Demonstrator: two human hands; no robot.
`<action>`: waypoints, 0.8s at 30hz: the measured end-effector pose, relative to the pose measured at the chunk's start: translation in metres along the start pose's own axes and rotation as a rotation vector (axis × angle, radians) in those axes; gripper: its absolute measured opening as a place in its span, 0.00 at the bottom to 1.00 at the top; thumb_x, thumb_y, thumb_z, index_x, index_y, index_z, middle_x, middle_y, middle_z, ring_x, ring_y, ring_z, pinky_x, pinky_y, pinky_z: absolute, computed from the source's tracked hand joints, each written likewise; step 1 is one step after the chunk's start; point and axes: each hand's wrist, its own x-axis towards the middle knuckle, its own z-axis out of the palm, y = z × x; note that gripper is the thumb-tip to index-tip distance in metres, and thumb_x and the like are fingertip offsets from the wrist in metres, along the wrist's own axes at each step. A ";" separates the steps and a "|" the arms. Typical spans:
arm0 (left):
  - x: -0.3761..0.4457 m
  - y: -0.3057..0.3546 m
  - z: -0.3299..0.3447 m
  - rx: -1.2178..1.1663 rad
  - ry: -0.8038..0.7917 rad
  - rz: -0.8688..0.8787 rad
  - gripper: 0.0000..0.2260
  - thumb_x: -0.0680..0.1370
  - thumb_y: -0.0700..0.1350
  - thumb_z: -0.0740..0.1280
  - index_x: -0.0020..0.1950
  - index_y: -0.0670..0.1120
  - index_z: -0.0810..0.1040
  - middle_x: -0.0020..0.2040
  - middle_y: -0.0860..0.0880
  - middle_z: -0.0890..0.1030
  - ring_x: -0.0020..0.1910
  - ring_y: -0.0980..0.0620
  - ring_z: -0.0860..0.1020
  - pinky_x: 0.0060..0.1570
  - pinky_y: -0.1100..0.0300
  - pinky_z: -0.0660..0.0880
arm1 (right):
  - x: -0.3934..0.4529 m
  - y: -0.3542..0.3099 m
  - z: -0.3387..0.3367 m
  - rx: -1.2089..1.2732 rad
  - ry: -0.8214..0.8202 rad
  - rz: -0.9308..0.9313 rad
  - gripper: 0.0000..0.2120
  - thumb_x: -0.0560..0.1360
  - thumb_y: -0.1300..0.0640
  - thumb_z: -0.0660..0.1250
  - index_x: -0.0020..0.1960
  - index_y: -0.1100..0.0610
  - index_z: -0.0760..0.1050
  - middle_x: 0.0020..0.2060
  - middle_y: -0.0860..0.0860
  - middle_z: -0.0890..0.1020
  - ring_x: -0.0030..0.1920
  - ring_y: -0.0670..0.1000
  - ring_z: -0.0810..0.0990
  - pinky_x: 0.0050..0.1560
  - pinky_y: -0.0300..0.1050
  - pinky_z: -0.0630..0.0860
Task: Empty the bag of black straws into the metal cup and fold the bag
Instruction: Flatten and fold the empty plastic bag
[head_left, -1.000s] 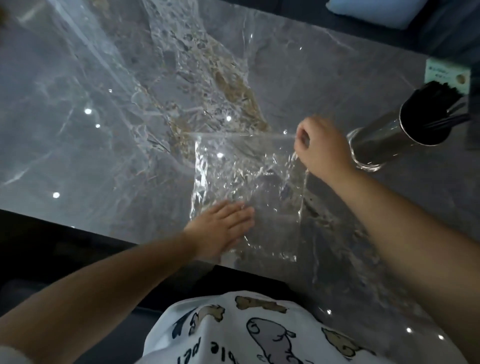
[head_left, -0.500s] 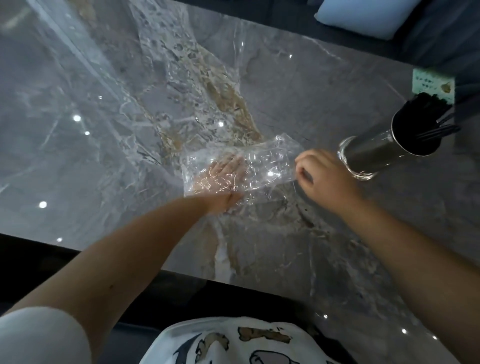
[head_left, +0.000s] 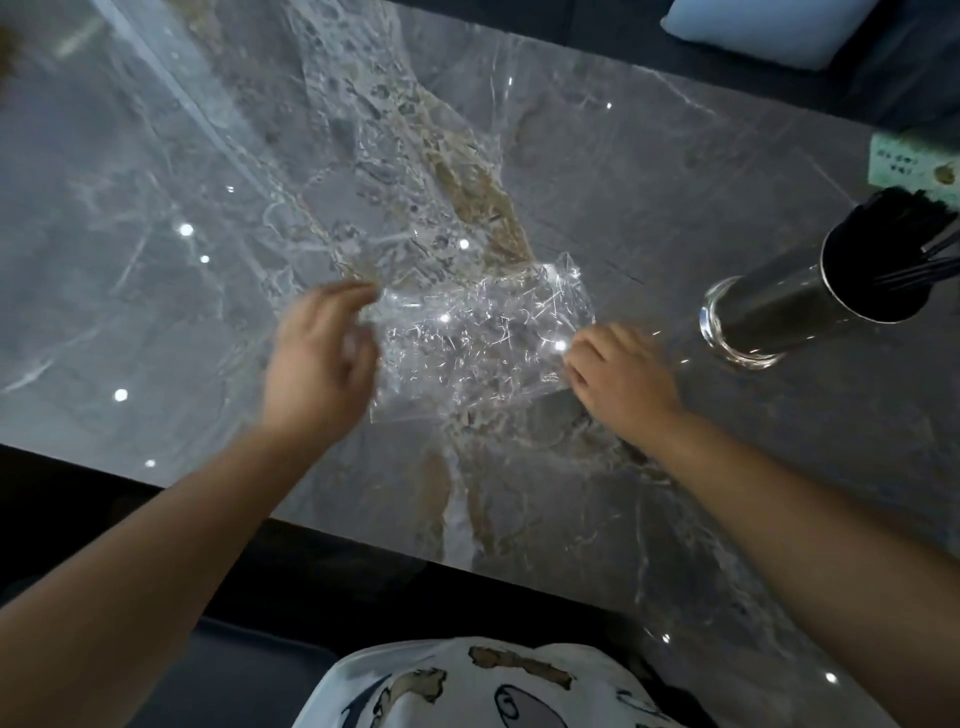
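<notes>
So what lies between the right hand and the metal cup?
Nothing: the head view shows only bare marble tabletop between the right hand and the metal cup. The clear bag lies on the hand's other side.

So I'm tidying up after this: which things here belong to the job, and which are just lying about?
Part of the job:
clear bag
metal cup
black straws
left hand
right hand

Lying about:
green card
blue cushion

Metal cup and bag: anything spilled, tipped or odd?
Nothing spilled. The metal cup stands upright on the table with the black straws inside; its slant looks like wide-angle distortion. The clear bag lies crumpled, folded roughly, between the left hand and right hand.
</notes>
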 end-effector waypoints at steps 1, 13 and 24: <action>0.010 0.007 0.010 0.028 -0.059 0.058 0.15 0.80 0.48 0.59 0.66 0.47 0.72 0.65 0.46 0.74 0.63 0.47 0.72 0.63 0.54 0.68 | 0.002 -0.001 0.001 0.000 0.004 0.006 0.08 0.70 0.59 0.72 0.44 0.58 0.74 0.45 0.55 0.78 0.45 0.56 0.74 0.48 0.51 0.72; 0.068 -0.052 0.043 -0.728 -0.128 -1.042 0.17 0.79 0.43 0.68 0.65 0.41 0.70 0.35 0.47 0.79 0.24 0.59 0.76 0.24 0.66 0.72 | 0.080 0.029 -0.026 0.664 -0.119 0.802 0.33 0.70 0.33 0.61 0.67 0.54 0.67 0.56 0.50 0.77 0.57 0.53 0.77 0.57 0.48 0.71; 0.066 -0.045 0.021 -1.006 -0.011 -0.826 0.14 0.80 0.38 0.64 0.62 0.54 0.74 0.32 0.53 0.80 0.31 0.57 0.76 0.36 0.64 0.75 | 0.115 0.036 -0.027 1.424 -0.066 1.035 0.08 0.79 0.66 0.62 0.55 0.59 0.77 0.33 0.50 0.80 0.27 0.40 0.77 0.28 0.33 0.71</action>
